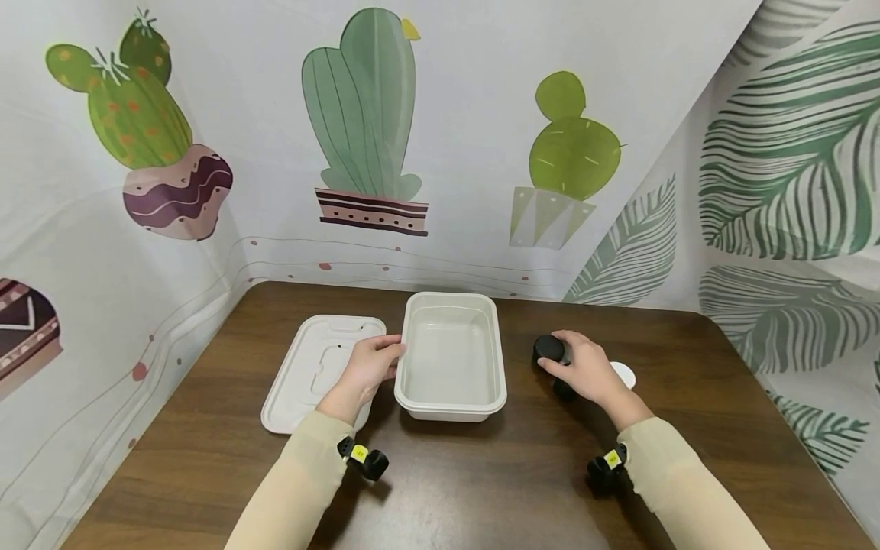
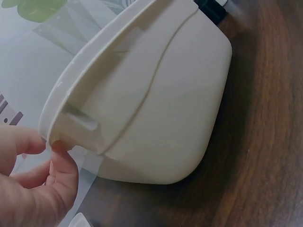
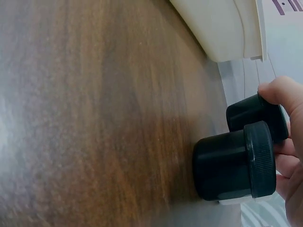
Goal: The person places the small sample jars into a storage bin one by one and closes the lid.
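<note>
Nearest the camera are the two sleeves with little wrist cameras strapped on, each with a yellow tag (too small to read). The left hand (image 1: 367, 367) pinches the left rim of the white tray (image 1: 451, 356), thumb and fingers curled on the lip; the left wrist view shows the fingertips (image 2: 60, 151) right at the rim. The right hand (image 1: 584, 370) is curled around two small black jars (image 3: 234, 163), one under the palm and one at the fingertips, both standing on the brown table (image 1: 481, 489).

So the jars sit just right of the tray, and the right hand is the nearer one to them. The tray's long axis runs away from the person. The flat white lid (image 1: 319, 370) lies just left of the tray, partly under the left hand. A white round thing (image 1: 624, 374) peeks out behind the right hand; can't tell what it is. No brand or writing anywhere, just the cactus backdrop (image 1: 364, 114) behind.
</note>
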Tool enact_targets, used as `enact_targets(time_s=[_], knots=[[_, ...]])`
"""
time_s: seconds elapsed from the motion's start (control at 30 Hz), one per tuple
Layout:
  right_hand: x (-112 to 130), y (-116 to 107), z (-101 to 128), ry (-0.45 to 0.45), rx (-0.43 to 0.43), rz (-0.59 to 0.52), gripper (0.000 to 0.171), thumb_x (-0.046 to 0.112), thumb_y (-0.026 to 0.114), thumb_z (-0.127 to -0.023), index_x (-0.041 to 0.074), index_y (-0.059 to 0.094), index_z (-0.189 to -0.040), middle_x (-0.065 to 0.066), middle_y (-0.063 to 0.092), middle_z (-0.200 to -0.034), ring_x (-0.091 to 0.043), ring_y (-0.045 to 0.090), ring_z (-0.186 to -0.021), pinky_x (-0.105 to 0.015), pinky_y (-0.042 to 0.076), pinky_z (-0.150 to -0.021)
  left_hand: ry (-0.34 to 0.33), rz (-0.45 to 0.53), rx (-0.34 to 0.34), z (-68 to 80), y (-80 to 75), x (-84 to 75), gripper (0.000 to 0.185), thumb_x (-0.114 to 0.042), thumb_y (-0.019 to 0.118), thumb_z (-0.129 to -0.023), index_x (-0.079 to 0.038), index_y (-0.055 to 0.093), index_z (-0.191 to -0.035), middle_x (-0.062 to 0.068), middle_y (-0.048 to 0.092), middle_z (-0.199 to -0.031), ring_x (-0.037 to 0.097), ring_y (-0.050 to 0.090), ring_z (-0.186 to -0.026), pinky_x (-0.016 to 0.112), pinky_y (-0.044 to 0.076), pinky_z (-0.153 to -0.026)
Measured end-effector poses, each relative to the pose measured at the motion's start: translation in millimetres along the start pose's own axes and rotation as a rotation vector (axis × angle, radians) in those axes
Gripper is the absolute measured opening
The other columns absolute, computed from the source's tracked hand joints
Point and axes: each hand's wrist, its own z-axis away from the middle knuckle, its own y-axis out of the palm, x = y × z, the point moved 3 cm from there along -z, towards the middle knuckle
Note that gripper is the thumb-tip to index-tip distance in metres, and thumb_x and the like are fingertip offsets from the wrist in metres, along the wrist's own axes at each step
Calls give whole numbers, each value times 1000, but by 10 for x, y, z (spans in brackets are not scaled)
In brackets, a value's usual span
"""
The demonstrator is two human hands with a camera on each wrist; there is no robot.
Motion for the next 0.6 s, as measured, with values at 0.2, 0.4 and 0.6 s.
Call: enact_targets(time_s=[0.2,0.4,0.6], knots=[[18,-4,0,-26,-36,-16,63,31,69,-84,-4,47,-131,-26,57,-125,-40,57,-110,-53,48,-90,-8,28,5,-7,17,8,37,-5,53,-91,11,52,-125,31,59,-118,19,66,-86,24,55,-66],[32,-6,-14,-46,-56,-30,64,31,69,-84,-2,47,-134,-25,55,-128,-41,55,-114,-53,47,-92,-6,33,10,-6,21,7,38,-5,53,-92,10,52,-127,31,58,-119,21,66,-88,28,56,-69],[54,-13,-38,-73,-99,-48,63,28,71,-82,-3,48,-133,-26,55,-127,-41,57,-113,-52,48,-91,3,35,9,-3,26,0,39,-5,52,-92,10,51,-127,31,57,-120,23,66,-91,30,56,-72]])
